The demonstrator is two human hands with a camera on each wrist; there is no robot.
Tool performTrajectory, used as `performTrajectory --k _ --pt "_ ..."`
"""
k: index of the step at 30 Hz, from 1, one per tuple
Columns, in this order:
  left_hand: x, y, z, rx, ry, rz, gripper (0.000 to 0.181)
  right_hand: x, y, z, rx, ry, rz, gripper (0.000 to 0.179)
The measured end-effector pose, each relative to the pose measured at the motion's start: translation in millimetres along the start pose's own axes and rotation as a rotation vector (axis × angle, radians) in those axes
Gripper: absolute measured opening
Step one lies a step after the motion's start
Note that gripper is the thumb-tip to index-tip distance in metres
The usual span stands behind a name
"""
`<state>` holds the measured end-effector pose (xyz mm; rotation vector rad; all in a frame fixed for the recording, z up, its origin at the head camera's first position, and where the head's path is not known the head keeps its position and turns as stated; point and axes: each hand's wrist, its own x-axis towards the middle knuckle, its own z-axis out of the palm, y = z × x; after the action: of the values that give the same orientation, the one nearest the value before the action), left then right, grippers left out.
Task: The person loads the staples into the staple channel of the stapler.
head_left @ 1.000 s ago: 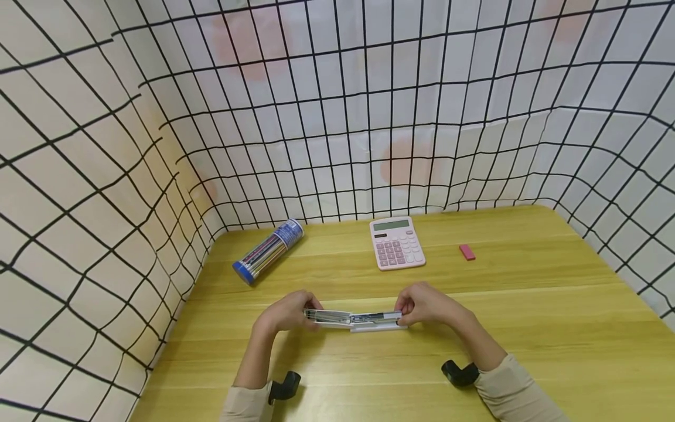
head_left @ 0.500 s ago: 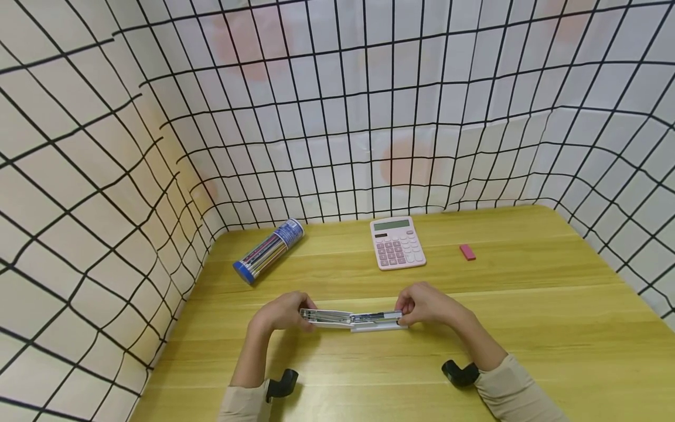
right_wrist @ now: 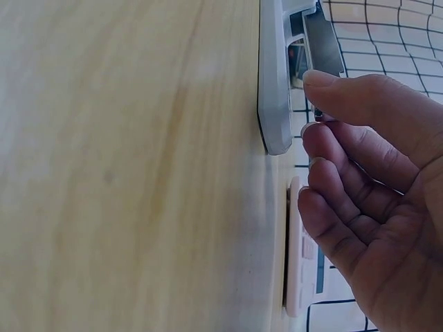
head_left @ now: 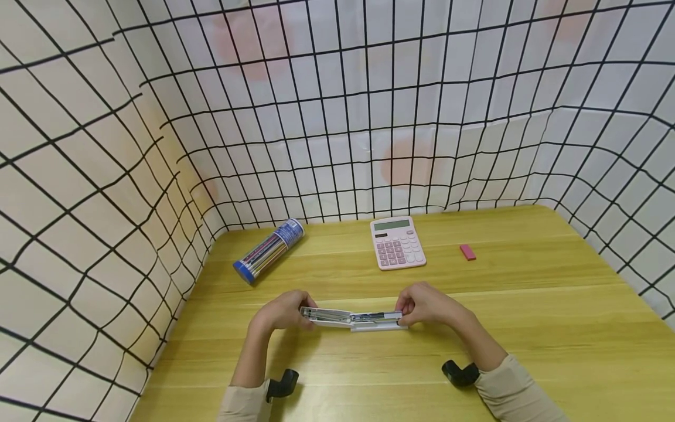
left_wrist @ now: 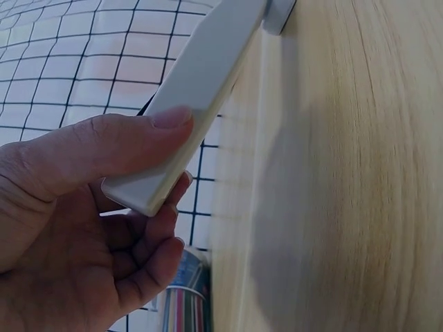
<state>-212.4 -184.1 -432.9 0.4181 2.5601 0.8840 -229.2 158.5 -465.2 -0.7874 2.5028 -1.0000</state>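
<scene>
A white stapler (head_left: 350, 320) lies opened out across the table between both hands. My left hand (head_left: 283, 310) grips the end of its top arm. In the left wrist view, the thumb presses along the white top arm (left_wrist: 201, 76), with curled fingers on the other side. My right hand (head_left: 426, 303) pinches the end of the metal magazine (right_wrist: 323, 45) between thumb and index finger. Below that magazine, the stapler's white base (right_wrist: 274, 90) rests along the table. Whether staples lie inside cannot be made out.
Behind the stapler lies a pink calculator (head_left: 398, 243). A small pink-red block (head_left: 467, 252) sits to its right. At the back left, a clear tube of pencils (head_left: 269, 252) with a blue end lies on its side. Gridded cloth walls border the wooden table (head_left: 369, 375).
My left hand has moved slightly left with the top arm of the stapler, swinging it further back. My right hand has stayed in place on the magazine.
</scene>
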Motion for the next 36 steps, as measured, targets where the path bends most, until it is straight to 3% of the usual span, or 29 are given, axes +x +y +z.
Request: performTrajectory --k 36 --pt "1.4 8.9 -1.0 0.017 0.049 0.04 0.029 -0.1 2.7 1.4 -0.019 0.001 -0.022 0.014"
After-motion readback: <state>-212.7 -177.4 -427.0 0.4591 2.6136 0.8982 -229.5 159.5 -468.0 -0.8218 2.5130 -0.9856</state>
